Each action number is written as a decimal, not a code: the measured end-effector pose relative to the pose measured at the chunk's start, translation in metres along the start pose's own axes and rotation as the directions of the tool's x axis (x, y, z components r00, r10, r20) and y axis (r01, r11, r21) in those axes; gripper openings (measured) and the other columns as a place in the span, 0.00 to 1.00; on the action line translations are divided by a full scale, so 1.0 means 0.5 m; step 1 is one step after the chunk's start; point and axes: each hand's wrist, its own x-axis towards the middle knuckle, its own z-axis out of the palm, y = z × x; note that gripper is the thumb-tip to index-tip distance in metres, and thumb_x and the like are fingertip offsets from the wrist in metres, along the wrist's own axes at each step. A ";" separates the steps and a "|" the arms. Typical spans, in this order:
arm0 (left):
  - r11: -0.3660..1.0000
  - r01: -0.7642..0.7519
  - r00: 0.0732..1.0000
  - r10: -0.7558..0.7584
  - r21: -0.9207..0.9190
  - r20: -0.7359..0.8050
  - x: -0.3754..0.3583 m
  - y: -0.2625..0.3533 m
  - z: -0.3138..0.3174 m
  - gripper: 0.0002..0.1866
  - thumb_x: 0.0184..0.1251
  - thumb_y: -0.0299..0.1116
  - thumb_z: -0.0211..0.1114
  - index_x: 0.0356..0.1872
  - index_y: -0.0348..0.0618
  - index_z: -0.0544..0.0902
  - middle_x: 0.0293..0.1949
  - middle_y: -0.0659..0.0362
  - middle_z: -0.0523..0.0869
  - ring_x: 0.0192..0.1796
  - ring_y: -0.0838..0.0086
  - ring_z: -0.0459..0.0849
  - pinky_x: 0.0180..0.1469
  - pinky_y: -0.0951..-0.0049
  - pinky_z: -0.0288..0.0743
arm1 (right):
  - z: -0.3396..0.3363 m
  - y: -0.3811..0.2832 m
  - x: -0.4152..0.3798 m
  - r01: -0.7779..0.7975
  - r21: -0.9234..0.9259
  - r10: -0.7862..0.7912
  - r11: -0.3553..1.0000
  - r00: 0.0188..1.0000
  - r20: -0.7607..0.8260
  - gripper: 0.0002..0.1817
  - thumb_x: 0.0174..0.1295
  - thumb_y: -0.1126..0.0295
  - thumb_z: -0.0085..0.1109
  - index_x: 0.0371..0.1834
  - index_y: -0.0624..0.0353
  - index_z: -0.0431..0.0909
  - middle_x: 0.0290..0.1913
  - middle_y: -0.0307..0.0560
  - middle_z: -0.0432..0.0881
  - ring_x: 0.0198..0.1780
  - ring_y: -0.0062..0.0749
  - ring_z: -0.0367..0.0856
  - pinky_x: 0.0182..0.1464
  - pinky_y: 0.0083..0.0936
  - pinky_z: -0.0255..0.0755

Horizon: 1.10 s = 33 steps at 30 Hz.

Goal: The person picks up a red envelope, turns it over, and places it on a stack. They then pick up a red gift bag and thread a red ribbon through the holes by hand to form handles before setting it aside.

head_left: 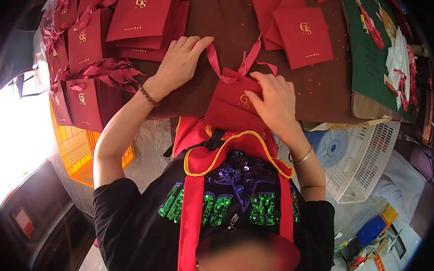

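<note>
In front of my apron is a small dark red paper gift bag (228, 104) with a gold logo. My right hand (276, 102) grips its right side, thumb over the front. A pink-red ribbon (214, 60) runs from the bag's top edge up to my left hand (181, 63), whose thumb and forefinger pinch its end. Another ribbon length (250, 54) stands up from the bag's top, with a shorter end sticking out to the right. My right fingertips are partly hidden.
Flat red bags (303, 35) lie fanned on the brown tabletop (222, 19) at the right. Stacked bags (142, 16) and ribboned bags (87, 45) fill the left. A green board (370, 64) holds ribbons at the far right. Below are an orange crate (76, 144) and a white basket (363, 161).
</note>
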 end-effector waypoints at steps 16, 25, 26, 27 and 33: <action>-0.623 -0.012 0.974 -0.184 -0.782 0.131 -0.102 0.024 -0.126 0.14 0.57 0.18 0.53 0.46 0.35 0.77 0.39 0.54 0.78 0.40 0.73 0.77 0.45 0.76 0.72 | -0.001 0.019 -0.015 -0.053 -0.008 0.053 0.999 0.998 0.040 0.21 0.52 0.62 0.62 0.51 0.49 0.77 0.38 0.38 0.77 0.42 0.37 0.71 0.41 0.33 0.66; 0.890 0.285 0.928 -0.350 -0.357 -0.131 -0.039 0.066 -0.029 0.16 0.60 0.30 0.61 0.49 0.39 0.77 0.41 0.52 0.78 0.41 0.62 0.80 0.42 0.71 0.74 | 0.016 0.026 -0.006 -0.033 0.059 0.031 0.998 0.999 0.029 0.19 0.49 0.59 0.64 0.45 0.52 0.79 0.37 0.38 0.77 0.42 0.37 0.72 0.41 0.33 0.67; 0.928 0.260 0.923 -0.320 -0.267 -0.215 -0.020 0.064 -0.013 0.14 0.60 0.32 0.62 0.46 0.39 0.77 0.41 0.52 0.78 0.41 0.60 0.79 0.41 0.69 0.74 | 0.014 0.022 -0.005 -0.023 0.024 0.022 0.999 0.999 0.037 0.19 0.49 0.59 0.65 0.45 0.52 0.79 0.38 0.37 0.77 0.42 0.36 0.72 0.41 0.33 0.67; 0.956 0.237 0.913 -0.280 -0.172 -0.296 -0.001 0.061 -0.002 0.13 0.59 0.33 0.62 0.43 0.39 0.78 0.41 0.53 0.79 0.40 0.59 0.79 0.40 0.66 0.74 | 0.013 0.020 -0.006 -0.022 0.025 0.021 0.999 0.999 0.037 0.19 0.49 0.59 0.65 0.45 0.52 0.79 0.38 0.37 0.77 0.42 0.36 0.72 0.41 0.33 0.67; 0.978 0.180 0.969 -0.158 0.106 -0.192 0.066 0.030 0.043 0.08 0.62 0.33 0.60 0.39 0.41 0.78 0.37 0.56 0.81 0.36 0.60 0.80 0.36 0.64 0.74 | 0.007 0.021 -0.013 -0.030 -0.009 0.030 0.999 0.999 -0.019 0.19 0.50 0.56 0.64 0.45 0.48 0.79 0.37 0.34 0.76 0.43 0.32 0.71 0.43 0.32 0.62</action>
